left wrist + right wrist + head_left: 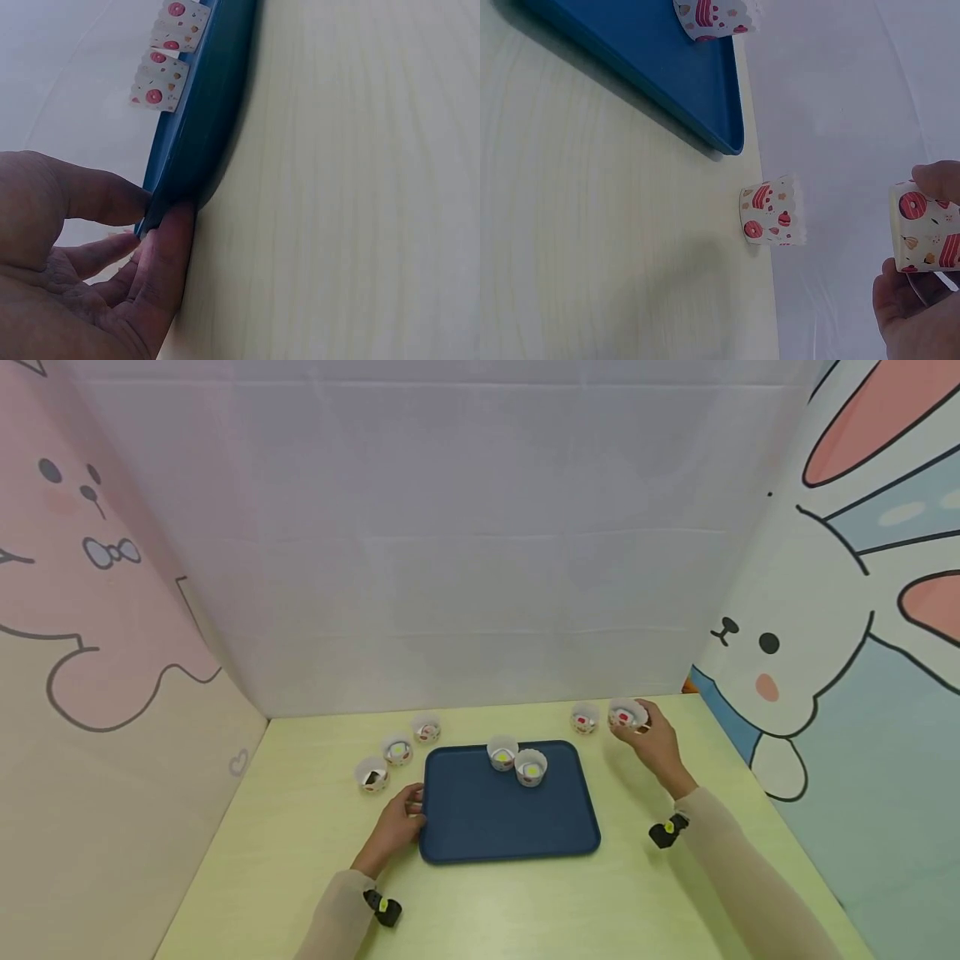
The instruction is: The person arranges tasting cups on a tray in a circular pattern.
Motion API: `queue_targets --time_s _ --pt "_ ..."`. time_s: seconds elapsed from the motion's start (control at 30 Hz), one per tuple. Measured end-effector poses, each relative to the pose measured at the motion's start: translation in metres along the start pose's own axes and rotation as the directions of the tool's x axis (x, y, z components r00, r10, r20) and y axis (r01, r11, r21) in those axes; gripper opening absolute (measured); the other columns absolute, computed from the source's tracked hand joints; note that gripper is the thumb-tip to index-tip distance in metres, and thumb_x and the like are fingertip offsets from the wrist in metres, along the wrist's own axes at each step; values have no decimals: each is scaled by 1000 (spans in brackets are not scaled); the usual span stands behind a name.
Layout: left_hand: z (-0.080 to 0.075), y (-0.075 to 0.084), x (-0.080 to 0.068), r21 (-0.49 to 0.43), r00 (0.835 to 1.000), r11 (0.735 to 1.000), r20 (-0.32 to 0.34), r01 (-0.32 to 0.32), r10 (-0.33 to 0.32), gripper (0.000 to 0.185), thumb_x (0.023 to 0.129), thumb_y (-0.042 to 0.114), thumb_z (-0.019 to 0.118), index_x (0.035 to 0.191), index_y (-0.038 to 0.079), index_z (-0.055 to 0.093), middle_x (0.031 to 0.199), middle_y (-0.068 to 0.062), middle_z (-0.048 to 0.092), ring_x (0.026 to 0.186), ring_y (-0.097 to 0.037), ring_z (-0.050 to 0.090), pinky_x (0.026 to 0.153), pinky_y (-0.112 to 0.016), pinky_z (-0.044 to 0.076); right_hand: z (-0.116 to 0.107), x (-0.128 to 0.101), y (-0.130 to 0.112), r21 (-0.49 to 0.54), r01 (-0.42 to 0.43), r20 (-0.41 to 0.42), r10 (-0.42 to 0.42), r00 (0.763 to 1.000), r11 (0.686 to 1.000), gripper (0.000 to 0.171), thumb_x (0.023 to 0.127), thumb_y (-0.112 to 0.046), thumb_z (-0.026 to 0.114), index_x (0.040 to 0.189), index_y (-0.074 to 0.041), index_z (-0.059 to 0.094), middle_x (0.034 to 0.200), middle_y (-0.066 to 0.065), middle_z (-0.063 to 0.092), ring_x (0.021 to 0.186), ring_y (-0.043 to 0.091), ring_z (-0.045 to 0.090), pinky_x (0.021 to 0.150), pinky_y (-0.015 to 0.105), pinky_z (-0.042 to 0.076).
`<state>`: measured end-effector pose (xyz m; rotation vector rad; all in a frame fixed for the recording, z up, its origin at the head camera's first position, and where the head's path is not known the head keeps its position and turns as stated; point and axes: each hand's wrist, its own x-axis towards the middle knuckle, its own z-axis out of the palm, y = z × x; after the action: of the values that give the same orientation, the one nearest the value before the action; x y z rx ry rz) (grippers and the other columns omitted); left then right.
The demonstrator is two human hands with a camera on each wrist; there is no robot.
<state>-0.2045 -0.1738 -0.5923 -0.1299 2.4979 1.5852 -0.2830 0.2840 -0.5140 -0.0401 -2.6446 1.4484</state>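
Observation:
My left hand (398,825) pinches the left rim of a blue tray (510,827), thumb on one side and fingers on the other in the left wrist view. My right hand (660,747) grips a paper baking cup (627,715) with something red inside, held up off the table in the right wrist view. Beside it, at the table's back, stands another baking cup (584,718) with a red piece in it. Two cups with yellow pieces, one at the tray's back (502,753) and one just in front (531,768), stand on the tray.
Left of the tray, three more cups stand in a slanted row: one with a dark piece (372,775), one with yellow (397,750), one with a reddish piece (427,728). A pale wall sheet (465,568) rises behind the light wooden table (480,910).

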Motion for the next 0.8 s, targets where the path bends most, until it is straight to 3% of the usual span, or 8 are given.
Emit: queue_targets --time_s 0.37,0.67,0.8 --pt "0 1 -2 8 999 999 -8 -39 39 60 81 -6 57 140 0 48 124 -20 57 107 -31 60 63 -34 54 0 -14 -17 6 19 24 -19 1000 1000 71 90 -31 69 148 -8 36 140 21 49 125 40 53 93 50 50" --pt "0 0 0 8 999 999 2 -33 33 60 82 -5 57 141 1 47 125 -20 57 107 -31 60 62 -34 54 8 -30 -27 41 50 46 -52 998 998 70 88 -30 72 146 -9 39 135 18 53 120 37 57 75 16 48" --pt "0 1 -1 10 1000 1000 -1 -28 28 60 81 -6 57 140 1 48 124 -20 57 107 -30 60 62 -34 54 14 -36 -29 57 61 48 -64 997 996 69 87 -28 74 145 -8 40 133 19 54 119 36 58 73 13 47"
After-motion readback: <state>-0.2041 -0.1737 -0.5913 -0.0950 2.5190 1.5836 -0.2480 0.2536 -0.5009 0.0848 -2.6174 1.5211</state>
